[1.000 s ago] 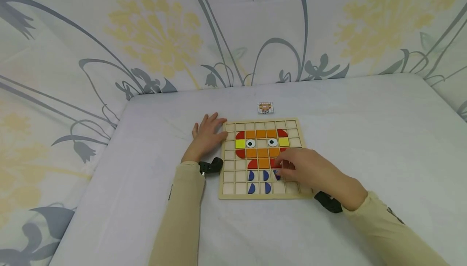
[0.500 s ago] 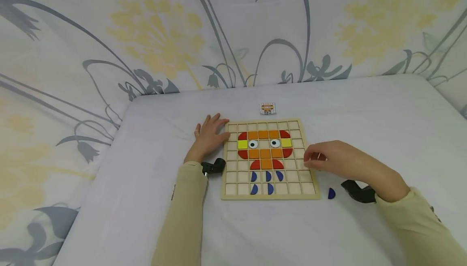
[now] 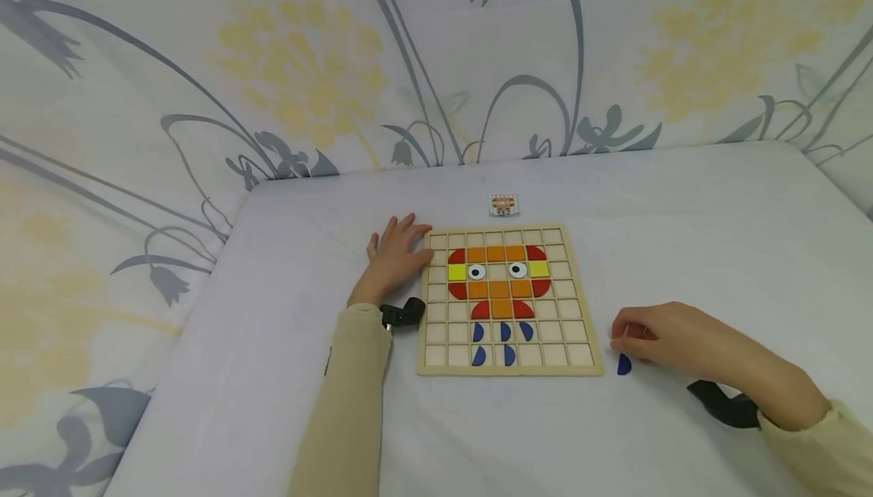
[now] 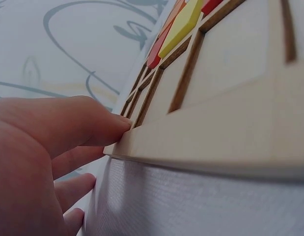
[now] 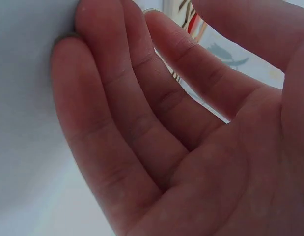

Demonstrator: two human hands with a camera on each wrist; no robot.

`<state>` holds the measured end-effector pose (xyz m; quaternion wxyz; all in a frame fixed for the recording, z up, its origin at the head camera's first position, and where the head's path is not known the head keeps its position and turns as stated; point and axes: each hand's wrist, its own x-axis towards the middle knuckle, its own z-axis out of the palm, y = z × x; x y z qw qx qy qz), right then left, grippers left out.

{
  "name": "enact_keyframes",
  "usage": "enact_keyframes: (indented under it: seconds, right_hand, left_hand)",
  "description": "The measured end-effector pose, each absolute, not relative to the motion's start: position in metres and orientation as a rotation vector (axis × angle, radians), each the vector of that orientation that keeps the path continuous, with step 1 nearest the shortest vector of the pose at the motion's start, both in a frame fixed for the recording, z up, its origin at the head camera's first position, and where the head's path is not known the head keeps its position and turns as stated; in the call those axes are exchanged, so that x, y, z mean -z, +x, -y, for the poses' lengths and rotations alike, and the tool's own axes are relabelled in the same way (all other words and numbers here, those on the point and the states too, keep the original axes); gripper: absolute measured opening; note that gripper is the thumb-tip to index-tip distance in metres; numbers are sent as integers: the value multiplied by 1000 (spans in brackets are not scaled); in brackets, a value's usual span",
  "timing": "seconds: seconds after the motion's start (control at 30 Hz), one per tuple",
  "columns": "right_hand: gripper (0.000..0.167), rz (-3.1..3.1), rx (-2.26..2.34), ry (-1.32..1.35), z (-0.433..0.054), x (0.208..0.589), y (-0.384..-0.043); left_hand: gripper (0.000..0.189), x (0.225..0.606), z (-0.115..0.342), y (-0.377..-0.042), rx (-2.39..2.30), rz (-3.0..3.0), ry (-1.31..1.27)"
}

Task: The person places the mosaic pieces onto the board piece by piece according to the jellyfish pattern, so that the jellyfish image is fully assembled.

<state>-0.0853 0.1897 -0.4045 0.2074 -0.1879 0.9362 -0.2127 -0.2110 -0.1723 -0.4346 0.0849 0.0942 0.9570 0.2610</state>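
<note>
My left hand (image 3: 394, 258) lies along the left edge of a wooden grid board (image 3: 593, 364), fingers spread. In the left wrist view its thumb (image 4: 107, 130) touches the board's rim near a corner. The board bears red, orange and yellow pieces, two eye pieces (image 3: 477, 272) and several blue half-circle pieces (image 3: 526, 331) in its lower rows. Right of the board, my right hand (image 3: 689, 342) is low over the table with loosely bent fingers. Just under its fingertips lies one blue half-circle piece (image 3: 624, 364). The right wrist view shows bent fingers (image 5: 112, 98) with no piece visible between them.
A small pattern card (image 3: 503, 205) lies on the white cloth behind the board. Patterned fabric (image 3: 436, 57) rises behind the table (image 3: 716, 217). Black wrist-camera mounts (image 3: 726, 404) sit on both wrists.
My right hand has let go of a blue half-circle piece on the board and moved right and nearer, down to the loose blue piece. My left hand stays at the board's edge.
</note>
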Motion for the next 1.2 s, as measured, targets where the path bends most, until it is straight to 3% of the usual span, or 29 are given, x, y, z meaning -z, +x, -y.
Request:
enact_keyframes:
  seconds: [0.2, 0.73, 1.2]
  right_hand:
    - [37, -2524, 651, -368, -189, 410, -71]
    - [13, -2612, 519, -516, -167, 407, -77]
    - [18, -2253, 789, -468, -180, 405, -104]
  left_hand:
    - [46, 435, 172, -210, -764, -2864, 276]
    - [47, 436, 171, -210, -769, -2870, 271]
    - [46, 437, 171, -211, -783, -2870, 285]
